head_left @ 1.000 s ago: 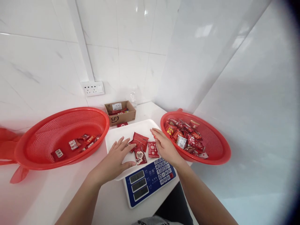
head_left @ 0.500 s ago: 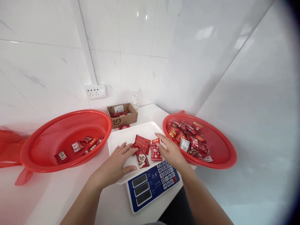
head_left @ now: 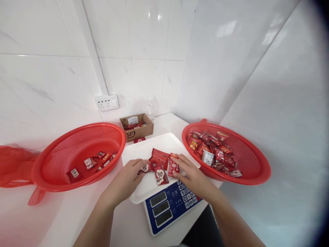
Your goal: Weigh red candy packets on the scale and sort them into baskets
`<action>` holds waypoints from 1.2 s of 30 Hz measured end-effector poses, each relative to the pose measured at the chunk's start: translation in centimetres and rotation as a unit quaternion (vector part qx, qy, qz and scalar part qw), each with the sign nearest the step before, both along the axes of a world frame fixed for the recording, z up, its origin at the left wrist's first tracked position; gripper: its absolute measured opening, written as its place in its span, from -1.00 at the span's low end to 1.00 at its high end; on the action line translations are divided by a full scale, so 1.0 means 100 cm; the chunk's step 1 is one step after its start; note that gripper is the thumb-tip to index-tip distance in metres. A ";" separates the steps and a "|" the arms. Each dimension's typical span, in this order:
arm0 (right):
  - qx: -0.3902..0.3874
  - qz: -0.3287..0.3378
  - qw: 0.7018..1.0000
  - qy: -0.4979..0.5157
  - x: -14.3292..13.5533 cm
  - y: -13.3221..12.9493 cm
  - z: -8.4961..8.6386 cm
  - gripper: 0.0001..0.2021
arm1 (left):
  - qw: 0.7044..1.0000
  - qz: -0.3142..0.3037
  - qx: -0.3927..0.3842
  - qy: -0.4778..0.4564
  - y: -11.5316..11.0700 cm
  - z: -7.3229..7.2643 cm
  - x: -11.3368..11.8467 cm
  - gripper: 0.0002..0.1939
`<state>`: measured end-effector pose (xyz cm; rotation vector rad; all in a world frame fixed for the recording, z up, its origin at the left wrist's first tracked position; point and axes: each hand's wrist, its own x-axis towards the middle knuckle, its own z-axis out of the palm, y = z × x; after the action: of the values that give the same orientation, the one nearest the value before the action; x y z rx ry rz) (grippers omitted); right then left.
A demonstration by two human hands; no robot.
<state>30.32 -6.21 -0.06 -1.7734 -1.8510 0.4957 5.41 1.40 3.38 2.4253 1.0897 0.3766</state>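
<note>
Small glossy red packets [head_left: 160, 164], some printed white, lie heaped mid-tray on the scale's white tray [head_left: 144, 151]. The left hand [head_left: 128, 181] curls over them, fingers narrow; the right hand [head_left: 191, 173] lies flat, fingers spread, touching them.

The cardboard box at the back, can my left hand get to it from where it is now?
Probably yes. The left hand rests on the white tray, and only bare tray and one small packet lie between it and the cardboard box.

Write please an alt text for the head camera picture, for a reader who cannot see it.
Two hands, left hand and right hand, gather red snack packets on the white tray of a blue scale. Red baskets stand at both sides: the right basket holds many packets, the left basket few.
</note>
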 end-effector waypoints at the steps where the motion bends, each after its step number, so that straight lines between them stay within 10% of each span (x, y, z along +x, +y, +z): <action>1: 0.001 0.000 1.000 -0.003 0.000 0.000 0.000 -0.49 | 1.000 0.002 -0.001 -0.005 0.000 0.000 0.000 -0.60; 21: 0.020 0.099 0.992 -0.079 -0.040 0.007 0.013 -0.67 | 0.994 0.104 -0.039 0.010 -0.001 0.000 0.011 -0.80; 30: 0.015 0.058 0.995 -0.081 -0.028 0.012 0.012 -0.58 | 0.995 0.090 0.051 -0.007 -0.001 -0.008 0.014 -0.80; 36: 0.013 0.011 0.996 -0.084 -0.011 0.020 0.005 -0.54 | 0.998 -0.026 0.034 -0.051 -0.004 -0.011 0.013 -0.75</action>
<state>29.21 -4.24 0.45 -1.8276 -1.9819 0.3375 6.73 0.99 2.25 2.4590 0.9838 0.5220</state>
